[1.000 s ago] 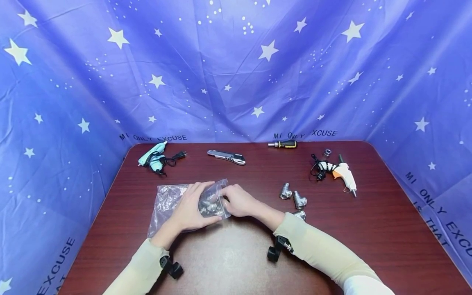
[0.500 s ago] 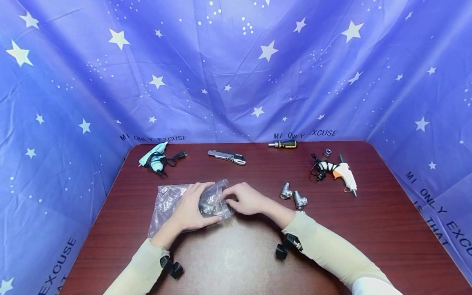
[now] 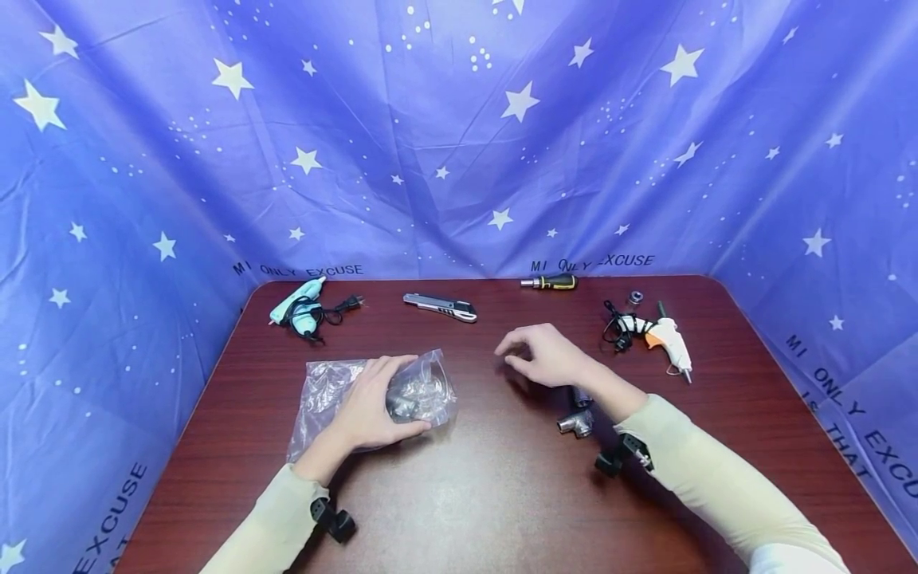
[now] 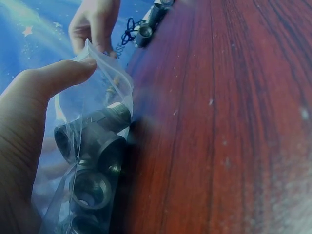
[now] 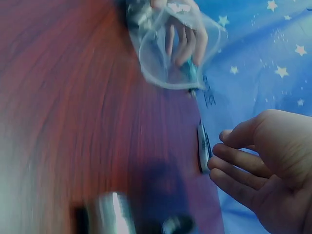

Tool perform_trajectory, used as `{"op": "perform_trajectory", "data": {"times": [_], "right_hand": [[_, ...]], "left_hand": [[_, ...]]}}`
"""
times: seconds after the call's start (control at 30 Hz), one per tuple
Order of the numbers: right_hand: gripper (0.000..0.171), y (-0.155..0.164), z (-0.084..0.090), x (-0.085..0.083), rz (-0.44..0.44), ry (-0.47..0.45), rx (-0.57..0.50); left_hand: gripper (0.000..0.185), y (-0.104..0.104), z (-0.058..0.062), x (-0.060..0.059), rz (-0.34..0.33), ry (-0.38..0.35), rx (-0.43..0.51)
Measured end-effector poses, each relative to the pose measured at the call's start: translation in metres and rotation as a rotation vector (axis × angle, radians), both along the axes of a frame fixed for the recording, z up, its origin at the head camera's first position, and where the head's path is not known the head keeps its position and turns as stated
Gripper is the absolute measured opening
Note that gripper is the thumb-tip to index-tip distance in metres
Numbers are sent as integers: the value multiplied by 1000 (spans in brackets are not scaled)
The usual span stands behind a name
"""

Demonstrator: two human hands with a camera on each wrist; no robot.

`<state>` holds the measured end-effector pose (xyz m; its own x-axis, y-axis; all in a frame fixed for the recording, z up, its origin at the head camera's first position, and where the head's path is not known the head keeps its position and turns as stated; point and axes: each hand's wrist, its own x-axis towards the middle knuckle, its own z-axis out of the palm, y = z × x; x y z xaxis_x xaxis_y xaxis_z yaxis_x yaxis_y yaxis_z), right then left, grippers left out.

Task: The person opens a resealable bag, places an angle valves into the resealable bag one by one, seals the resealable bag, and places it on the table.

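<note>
- Far left at the back of the dark red wooden table point(image 3: 459, 510) I see a mint-green glue gun with a coiled black cord point(image 3: 300, 305); it has not shifted.
- My left hand point(image 3: 369, 402) still lies on the clear plastic zip bag of grey threaded metal pipe fittings point(image 3: 423, 392), fingers and thumb curled round the bag near its mouth, pinning it to the table left of centre.
- Behind the centre lie a grey utility knife point(image 3: 441, 305) and a black-and-yellow screwdriver point(image 3: 551, 281).
- My right hand point(image 3: 548, 356) was pinching the bag's mouth a moment ago; now it has let go and hangs above the table to the right, fingers loosely bent, holding nothing. I judge the bag is now held by one hand only, its mouth gaping.
- A loose silver tee fitting point(image 3: 576, 421) lies beside my right wrist.
- Far right sits a white-and-orange glue gun point(image 3: 667, 336).
</note>
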<state>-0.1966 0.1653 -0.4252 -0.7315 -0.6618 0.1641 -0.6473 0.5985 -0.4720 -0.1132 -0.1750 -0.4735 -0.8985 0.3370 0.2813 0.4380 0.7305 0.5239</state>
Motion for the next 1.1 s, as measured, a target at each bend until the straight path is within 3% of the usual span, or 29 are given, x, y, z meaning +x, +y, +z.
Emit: {"op": "perform_trajectory", "data": {"times": [0.27,0.5,0.87,1.1], "right_hand": [[14,38,0,-1,-96,29,40],[15,61,-6,6,-100,82,57],[31,69,-17,13,-140,95,75],[29,65,-18,15,-154,81,106]], "left_hand": [[108,0,-3,-1,-2,3,-1],[108,0,-3,-1,-2,4,0],[108,-2,-3,-1,1,11,-3],[108,-1,-2,-1,5,-1,-1]]}}
